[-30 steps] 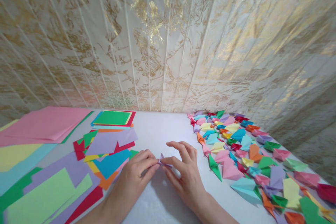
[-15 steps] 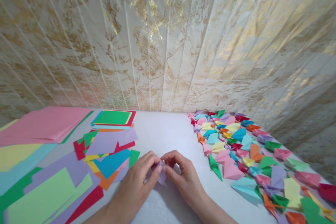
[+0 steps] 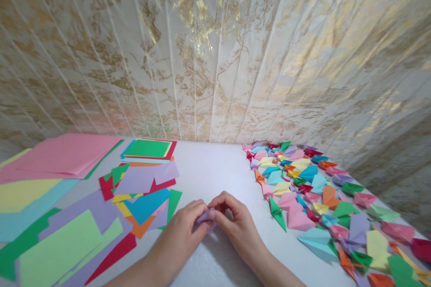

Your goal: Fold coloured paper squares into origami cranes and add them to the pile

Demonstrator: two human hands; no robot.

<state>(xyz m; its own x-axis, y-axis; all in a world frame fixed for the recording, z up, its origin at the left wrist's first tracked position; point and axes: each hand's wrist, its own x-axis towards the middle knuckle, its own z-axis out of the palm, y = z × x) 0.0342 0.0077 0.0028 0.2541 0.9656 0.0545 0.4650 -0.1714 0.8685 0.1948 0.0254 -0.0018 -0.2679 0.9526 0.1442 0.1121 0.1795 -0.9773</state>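
A small piece of folded purple paper (image 3: 204,217) is pinched between both hands above the white table (image 3: 208,168). My left hand (image 3: 185,226) is closed on its left side, thumb and index finger curled round it. My right hand (image 3: 234,219) grips the other side with thumb and fingertips. Most of the paper is hidden by the fingers, so its exact folded shape cannot be made out. Just left of my left hand lie loose paper scraps, among them a blue piece (image 3: 148,206) and a green one (image 3: 174,204).
Many folded paper shapes in mixed colours, such as a light-blue one (image 3: 318,243), cover the right side. At left lie large pink sheets (image 3: 67,154), light-green sheets (image 3: 60,251) and a small stack topped with green paper (image 3: 151,148). A gold-patterned curtain (image 3: 215,54) hangs behind.
The purple paper has turned between my fingers, and less of it shows below them. Both hands stay close together. The whole view has shifted slightly.
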